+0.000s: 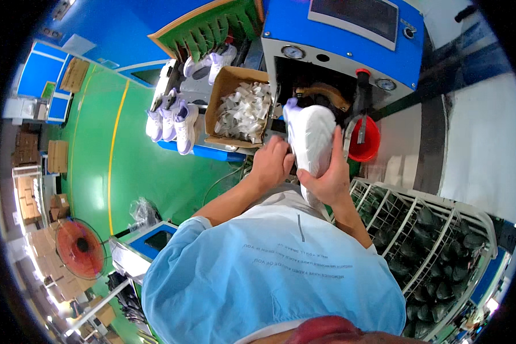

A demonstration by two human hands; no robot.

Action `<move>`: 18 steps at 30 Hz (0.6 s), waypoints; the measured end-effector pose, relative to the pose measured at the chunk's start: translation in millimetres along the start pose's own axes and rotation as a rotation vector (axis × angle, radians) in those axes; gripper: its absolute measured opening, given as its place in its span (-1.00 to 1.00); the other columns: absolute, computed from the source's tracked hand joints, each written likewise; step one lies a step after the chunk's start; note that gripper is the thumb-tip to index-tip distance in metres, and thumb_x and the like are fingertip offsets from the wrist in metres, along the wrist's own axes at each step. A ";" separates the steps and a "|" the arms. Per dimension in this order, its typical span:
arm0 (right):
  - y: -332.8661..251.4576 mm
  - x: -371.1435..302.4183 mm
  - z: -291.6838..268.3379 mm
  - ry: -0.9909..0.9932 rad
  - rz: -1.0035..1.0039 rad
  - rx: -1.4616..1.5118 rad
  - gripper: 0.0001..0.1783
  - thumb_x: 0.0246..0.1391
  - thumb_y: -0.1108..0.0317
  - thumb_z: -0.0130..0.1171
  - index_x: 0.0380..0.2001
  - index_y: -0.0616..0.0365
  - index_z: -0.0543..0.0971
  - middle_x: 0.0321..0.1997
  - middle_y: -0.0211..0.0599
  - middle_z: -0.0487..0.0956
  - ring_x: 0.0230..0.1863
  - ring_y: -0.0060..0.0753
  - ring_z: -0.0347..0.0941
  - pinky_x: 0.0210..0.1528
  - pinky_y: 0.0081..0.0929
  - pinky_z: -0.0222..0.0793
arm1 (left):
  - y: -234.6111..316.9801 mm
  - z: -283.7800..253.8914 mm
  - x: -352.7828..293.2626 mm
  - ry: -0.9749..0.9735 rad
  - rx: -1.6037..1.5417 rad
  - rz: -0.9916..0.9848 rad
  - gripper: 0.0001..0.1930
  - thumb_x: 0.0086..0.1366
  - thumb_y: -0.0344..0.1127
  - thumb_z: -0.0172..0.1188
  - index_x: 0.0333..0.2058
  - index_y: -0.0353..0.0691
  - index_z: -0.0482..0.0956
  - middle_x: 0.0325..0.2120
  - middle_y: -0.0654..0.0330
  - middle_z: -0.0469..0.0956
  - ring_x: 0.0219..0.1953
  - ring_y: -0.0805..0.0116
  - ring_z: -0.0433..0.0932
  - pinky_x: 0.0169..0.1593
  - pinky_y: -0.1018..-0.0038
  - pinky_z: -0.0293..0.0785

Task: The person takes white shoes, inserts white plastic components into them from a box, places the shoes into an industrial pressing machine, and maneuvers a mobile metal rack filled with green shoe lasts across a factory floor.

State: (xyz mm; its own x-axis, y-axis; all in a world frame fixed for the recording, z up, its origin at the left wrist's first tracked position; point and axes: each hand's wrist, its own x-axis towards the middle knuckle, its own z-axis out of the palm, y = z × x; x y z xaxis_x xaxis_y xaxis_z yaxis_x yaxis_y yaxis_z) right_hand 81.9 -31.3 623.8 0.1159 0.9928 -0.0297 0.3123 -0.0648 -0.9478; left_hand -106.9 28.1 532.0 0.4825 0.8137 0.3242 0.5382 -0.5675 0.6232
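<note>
In front of my body is a white sneaker point(315, 135) with a lilac collar, its pale sole turned toward me. My right hand point(331, 179) is wrapped round one end of it, thumb across the sole and fingers along the right edge. My left hand point(271, 163) is closed beside the shoe's left edge, its fingers curled. Whether those fingers pinch something is hidden. Just left of the shoe stands a cardboard box point(211, 129) full of crumpled whitish scraps. Several more white and lilac sneakers point(184, 127) rest at the bench's left end.
Beyond the shoe is a blue machine point(275, 46) with gauges and a dark opening. A red bucket point(368, 140) stands right of it. A white wire cart point(450, 215) of dark shoe lasts is close on my right. A red fan point(81, 245) stands at left.
</note>
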 end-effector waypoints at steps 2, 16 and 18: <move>3.3 -6.8 -5.7 0.050 -0.035 -0.105 0.27 -0.27 0.26 0.43 0.46 0.41 -0.04 0.22 0.27 0.49 0.19 0.02 0.52 0.23 -0.24 0.39 | 4.6 -6.1 -5.0 -0.159 -0.042 -0.042 -0.72 0.33 -0.18 0.17 -0.19 -0.28 0.40 -0.17 -0.10 0.49 -0.27 -0.24 0.55 -0.26 -0.04 0.52; 3.9 15.4 31.5 0.020 0.157 -0.309 0.19 -0.26 0.25 0.37 0.45 0.36 0.05 0.08 0.33 0.56 0.01 0.27 0.59 0.08 -0.12 0.51 | -8.7 -39.6 34.4 -0.586 -0.066 -0.408 -0.66 0.47 -0.16 -0.08 -0.23 -0.38 0.49 -0.33 -0.28 0.59 -0.24 -0.32 0.57 -0.17 0.01 0.48; 45.8 12.9 36.4 0.091 0.082 -0.081 0.17 -0.24 0.26 0.37 0.44 0.39 0.06 0.19 0.21 0.53 0.05 0.18 0.58 0.10 -0.12 0.50 | -16.5 -34.6 27.4 -0.529 -0.183 -0.375 -0.66 0.48 -0.15 -0.08 -0.25 -0.37 0.49 -0.41 -0.20 0.59 -0.33 -0.24 0.58 -0.24 0.06 0.49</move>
State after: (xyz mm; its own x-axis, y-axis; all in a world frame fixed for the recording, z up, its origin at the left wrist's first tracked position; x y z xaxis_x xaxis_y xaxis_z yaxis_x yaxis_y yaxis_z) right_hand 63.4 -17.9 568.4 0.2283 0.9708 -0.0736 0.3726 -0.1569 -0.9146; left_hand -126.5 64.1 555.2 0.5846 0.7533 -0.3013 0.6319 -0.1898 0.7515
